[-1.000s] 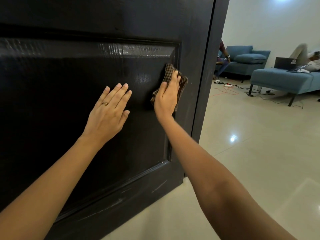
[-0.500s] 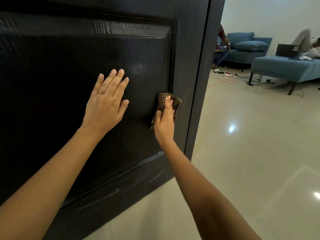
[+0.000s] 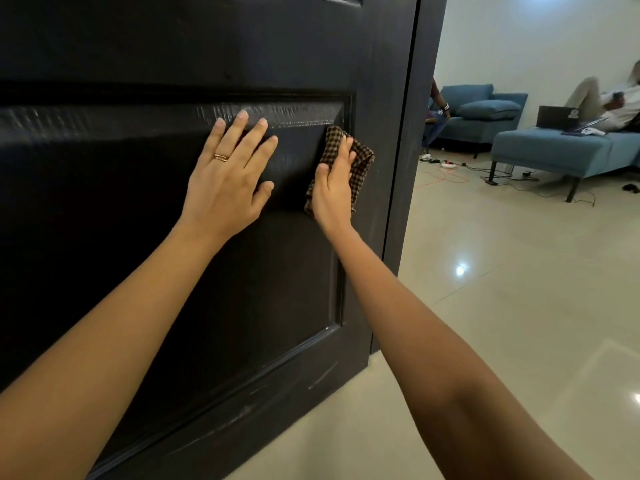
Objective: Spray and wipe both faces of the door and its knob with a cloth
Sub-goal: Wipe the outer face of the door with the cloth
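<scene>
While the dark door [image 3: 104, 46] is filling the left two thirds of the view, the left hand [image 3: 225, 188] is lying flat on its recessed panel. Fingers straight, slightly spread, gripping nothing. The fingertips are reaching onto the glossy bevel at the panel's top edge. A gold ring [image 3: 220, 157] is sitting on one finger.

Just to the right, with a narrow strip of panel between them, the right hand [image 3: 334, 195] is pressing the cloth [image 3: 362, 161] against the door. Its fingers are lying straight over the fabric with the thumb alongside, not curled round it. The cloth is a brown-and-black check, bunched, sitting at the panel's upper right corner and overlapping the moulding. Part of it is hiding under the palm. Both forearms are coming in bare from the bottom edge.

Pale scuff marks [image 3: 322, 375] are showing low on the door.

Past the door's edge, a glossy beige floor [image 3: 519, 306] is reflecting lights. Cables [image 3: 446, 174] are lying across it in front of a blue sofa [image 3: 478, 123], which is carrying a cushion [image 3: 491, 109]. Farther right, a laptop [image 3: 557, 117] is standing open on a blue bench [image 3: 540, 150]. A person [image 3: 609, 105] is reclining behind it at the frame's right edge, holding something small; cannot tell what.
</scene>
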